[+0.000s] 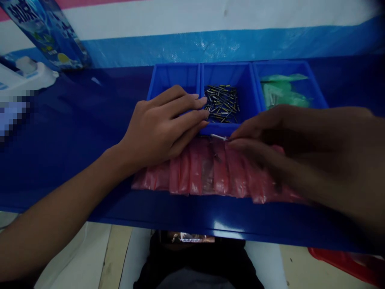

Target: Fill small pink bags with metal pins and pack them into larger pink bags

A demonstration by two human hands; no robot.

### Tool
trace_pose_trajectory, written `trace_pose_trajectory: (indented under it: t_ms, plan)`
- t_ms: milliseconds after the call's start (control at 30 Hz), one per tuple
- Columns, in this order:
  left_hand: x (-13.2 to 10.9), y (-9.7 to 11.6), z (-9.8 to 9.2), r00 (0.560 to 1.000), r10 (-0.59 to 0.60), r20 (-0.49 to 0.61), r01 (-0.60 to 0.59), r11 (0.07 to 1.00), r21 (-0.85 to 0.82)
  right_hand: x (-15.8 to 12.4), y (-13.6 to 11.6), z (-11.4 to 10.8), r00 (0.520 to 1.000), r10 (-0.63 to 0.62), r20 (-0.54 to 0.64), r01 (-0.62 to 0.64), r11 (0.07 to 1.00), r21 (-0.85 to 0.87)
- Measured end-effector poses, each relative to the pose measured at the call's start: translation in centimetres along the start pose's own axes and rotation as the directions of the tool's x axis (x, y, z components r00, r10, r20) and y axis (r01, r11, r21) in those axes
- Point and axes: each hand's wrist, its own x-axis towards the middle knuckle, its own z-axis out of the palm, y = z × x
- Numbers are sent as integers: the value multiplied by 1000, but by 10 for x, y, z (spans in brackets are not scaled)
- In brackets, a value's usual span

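Observation:
My right hand [288,148] pinches a thin silvery metal pin [219,137] between thumb and forefinger, just in front of the middle bin. My left hand [168,122] lies palm down with fingers stretched out, over the front of the left bin and the row's left part; what is beneath the palm is hidden. Under both hands, small pink plastic bags [221,180] lie overlapping in a row. Loose small metal pins [222,102], dark and brass-coloured, are heaped in the middle blue bin [230,74].
The left blue bin [177,74] and the right blue bin [315,90], holding green plastic bags [285,90], flank the middle one. A blue packet [51,36] and white bottle [33,78] stand at left. A lit phone screen [192,237] shows below the table's edge [168,226].

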Motion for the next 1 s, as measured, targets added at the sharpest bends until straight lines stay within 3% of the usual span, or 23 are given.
trace_pose_trajectory:
  t_ms: [67, 133, 167, 233, 300, 400, 467, 533, 567, 633, 667, 767, 933, 1000]
  plan:
    - [0, 0, 0, 1000, 12, 8, -12, 1000, 2, 2, 2, -6, 976, 121, 183, -172, 938, 300]
    - [0, -1, 0, 1000, 15, 7, -15, 1000, -11, 3, 8, -10, 945, 129, 300, -251, 876, 412]
    - [0, -1, 0, 1000, 4, 6, -4, 1000, -20, 2, 12, -10, 948, 161, 275, -269, 868, 418]
    - [-1, -1, 0, 999, -33, 19, 33, 999, -38, 1, 16, -7, 956, 273, 104, -291, 861, 416]
    - [-2, -1, 0, 997, -67, 48, 69, 996, -48, -1, 15, -2, 925, 378, -43, -316, 826, 466]
    - [-2, -1, 0, 996, -68, 50, 71, 996, -54, -5, 5, 4, 886, 435, -160, -319, 823, 470]
    - [-2, -2, 1, 999, -42, 21, 43, 998, -42, -7, 1, 6, 931, 309, -195, -261, 936, 238]
    - [-2, -2, 1, 1000, 0, 7, 1, 1000, -15, -9, 1, 7, 995, -13, -95, 2, 993, -119]
    - [-1, -2, 1, 1000, 21, 4, -21, 1000, -2, -10, 2, 9, 981, -193, 1, 187, 947, -261]
    - [-1, -3, 2, 999, 42, 1, -42, 999, 15, -9, 6, 14, 885, -428, 180, 464, 785, -411]
    - [-1, -3, 2, 999, 43, -3, -43, 999, 19, -8, 8, 17, 856, -462, 231, 515, 729, -451]
    - [-1, -2, 3, 999, 38, -15, -38, 999, 12, -5, 11, 28, 857, -409, 314, 515, 695, -502]
    - [-1, -2, 2, 999, 46, -7, -46, 999, 7, -1, 12, 34, 822, -488, 295, 567, 648, -508]
    - [-1, -2, 2, 999, 43, -2, -43, 999, 11, -1, 12, 33, 830, -501, 245, 550, 664, -507]
